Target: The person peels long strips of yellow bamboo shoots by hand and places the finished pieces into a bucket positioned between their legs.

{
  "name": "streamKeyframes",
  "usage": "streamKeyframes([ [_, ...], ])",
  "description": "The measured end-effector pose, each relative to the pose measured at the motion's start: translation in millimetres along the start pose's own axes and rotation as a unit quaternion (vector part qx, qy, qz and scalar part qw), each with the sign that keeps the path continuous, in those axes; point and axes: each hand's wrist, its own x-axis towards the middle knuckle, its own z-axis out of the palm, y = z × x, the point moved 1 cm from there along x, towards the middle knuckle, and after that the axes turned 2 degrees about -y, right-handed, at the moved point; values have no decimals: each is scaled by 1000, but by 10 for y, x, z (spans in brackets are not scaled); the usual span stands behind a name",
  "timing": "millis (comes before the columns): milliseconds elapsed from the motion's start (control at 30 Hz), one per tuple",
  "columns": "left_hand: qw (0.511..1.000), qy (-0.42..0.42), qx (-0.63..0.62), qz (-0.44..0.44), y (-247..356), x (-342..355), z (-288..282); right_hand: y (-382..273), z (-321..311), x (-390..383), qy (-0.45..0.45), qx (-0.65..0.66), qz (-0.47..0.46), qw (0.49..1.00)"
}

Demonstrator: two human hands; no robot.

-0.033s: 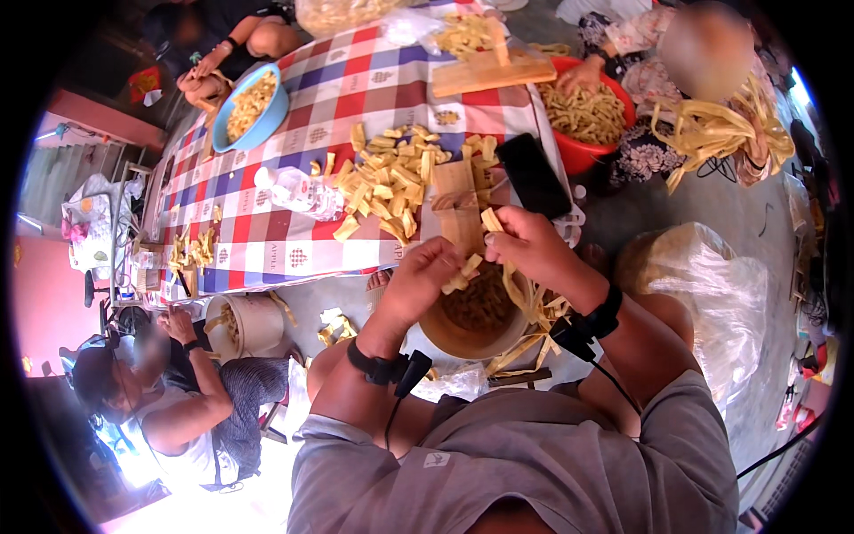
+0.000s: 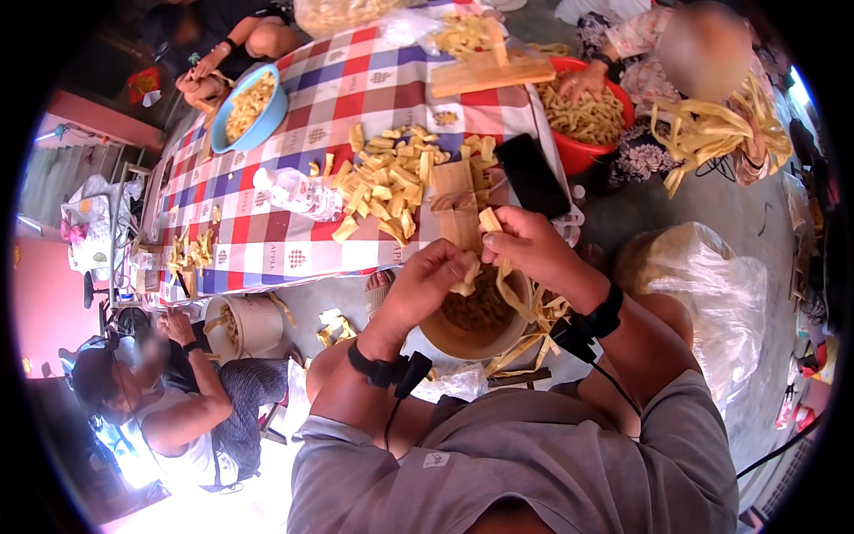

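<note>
My left hand (image 2: 433,278) pinches a short, folded pale-yellow piece (image 2: 465,281) between thumb and fingertips. Close beside it, my right hand (image 2: 531,246) is closed on a long, flat yellow strip (image 2: 510,292). The strip's upper end sticks up past my thumb, while its tail hangs toward more strips (image 2: 525,347) near my lap. Under both hands stands a round tub (image 2: 442,335) with many small pieces inside, partly covered by my hands. A wooden block (image 2: 456,216) rests at the table edge just beyond my fingers.
A checked tablecloth (image 2: 258,233) bears a pile of yellow pieces (image 2: 391,182), a clear bottle (image 2: 298,194), a black phone (image 2: 532,175) and a blue basin (image 2: 283,105). A red basin (image 2: 630,111) is at far right. Other people sit around; a plastic bag (image 2: 712,294) stands right.
My left hand has turned slightly, and the folded piece in it now sits more upright. The right hand has barely moved. Across the table, a person's hand shifts over the red basin.
</note>
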Motion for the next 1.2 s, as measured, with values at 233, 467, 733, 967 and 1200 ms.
streamKeyframes([
  [233,981,-112,-145,61,126,-50,370,-177,75,-99,-15,206,26,978],
  [467,963,-61,-257,52,173,-91,230,-300,4,-131,81,23,-28,996],
  [733,961,-1,-268,65,212,-106,68,-327,-92,-201,-11,-305,-197,932],
  [967,992,-9,-37,116,215,-100,63,-347,-157,-205,37,-330,-200,922],
  [1200,923,11,303,237,353,-113,166,-371,-275,-218,-96,-38,106,989],
])
